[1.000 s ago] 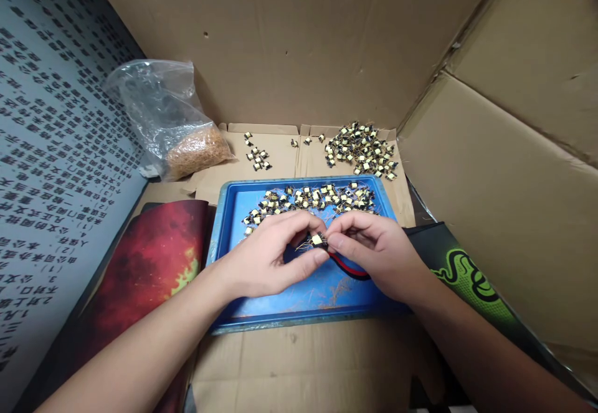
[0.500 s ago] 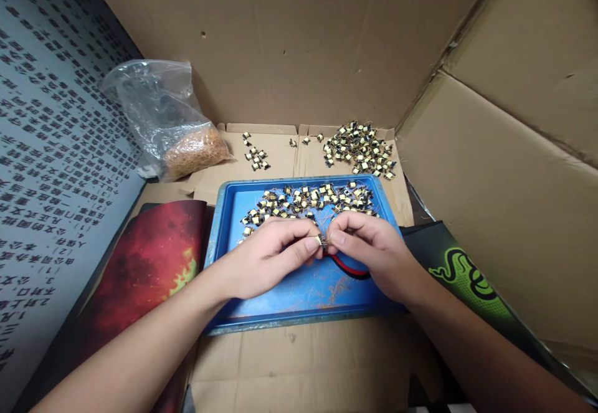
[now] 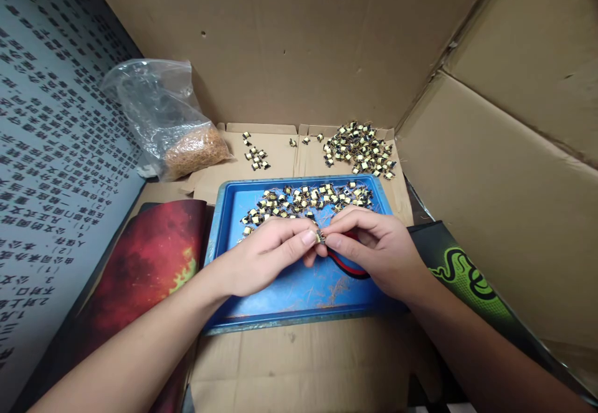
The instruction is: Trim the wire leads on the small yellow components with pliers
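Observation:
Between the thumb and fingers of my left hand (image 3: 273, 254) is a small transformer (image 3: 320, 237), yellow-taped with a black base and thin metal pins. The fingertips of my right hand (image 3: 374, 245) are closed at its pin side, touching it; any fine wire between them is too small to make out. Both hands are over a blue tray (image 3: 299, 324). A heap of similar transformers (image 3: 303, 200) lies along the tray's far half. A curved red-and-black handle (image 3: 343, 266) rests in the tray, partly hidden beneath my right hand.
Behind the tray, a larger pile of transformers (image 3: 359, 148) and a few loose ones (image 3: 256, 159) sit on cardboard. A clear plastic bag (image 3: 191, 148) with copper-coloured contents stands back left. Cardboard walls (image 3: 299, 45) enclose the back and right. Wire scraps (image 3: 339, 289) litter the tray.
My right fingertips have shifted slightly left, up against the transformer's pins. The transformer has turned a little in my left fingers. More of the red-and-black handle shows.

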`<state>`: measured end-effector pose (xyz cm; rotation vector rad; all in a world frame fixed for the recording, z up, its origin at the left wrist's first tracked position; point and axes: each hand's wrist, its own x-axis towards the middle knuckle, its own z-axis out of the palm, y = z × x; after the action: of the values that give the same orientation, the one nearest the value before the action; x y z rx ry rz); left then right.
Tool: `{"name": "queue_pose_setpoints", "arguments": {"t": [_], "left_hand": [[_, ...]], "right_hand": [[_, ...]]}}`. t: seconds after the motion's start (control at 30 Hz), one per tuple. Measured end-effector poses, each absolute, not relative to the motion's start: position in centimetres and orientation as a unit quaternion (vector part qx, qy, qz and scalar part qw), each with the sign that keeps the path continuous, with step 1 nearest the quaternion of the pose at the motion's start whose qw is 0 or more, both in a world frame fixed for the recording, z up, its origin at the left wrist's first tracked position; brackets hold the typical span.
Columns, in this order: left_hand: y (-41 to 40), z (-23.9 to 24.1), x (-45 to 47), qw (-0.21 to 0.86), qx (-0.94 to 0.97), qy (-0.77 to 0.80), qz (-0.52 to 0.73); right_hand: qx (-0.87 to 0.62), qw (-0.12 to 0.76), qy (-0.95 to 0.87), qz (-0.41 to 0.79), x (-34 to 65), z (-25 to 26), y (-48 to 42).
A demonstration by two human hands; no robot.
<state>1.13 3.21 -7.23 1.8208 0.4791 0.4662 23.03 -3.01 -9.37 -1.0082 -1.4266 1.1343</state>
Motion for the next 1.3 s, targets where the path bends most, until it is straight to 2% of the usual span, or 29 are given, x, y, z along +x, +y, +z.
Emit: {"name": "queue_pose_setpoints", "arguments": {"t": [0.13,0.47,0.87,1.3], "left_hand": [[3.15,-7.22,1.09,0.558,0.776,0.223,0.190],[3.17,-7.22,1.30,0.546,0.788,0.215,0.185],[3.23,-7.37,1.38,0.445,0.845,0.228,0.191],[3.00,-7.09,1.59,0.443,0.847,0.233,0.178]], "right_hand": [[-0.431,0.493,-0.591,0.471,23.03,-9.04,-3.05],[-0.425,0.460,-0.513,0.587,23.33,-8.80,-2.75],[-0.500,0.396,-0.565,0.523,23.71,-8.51,-2.82],[-0.495,0.391,-0.579,0.515,23.68,-8.51,-2.96]]}}
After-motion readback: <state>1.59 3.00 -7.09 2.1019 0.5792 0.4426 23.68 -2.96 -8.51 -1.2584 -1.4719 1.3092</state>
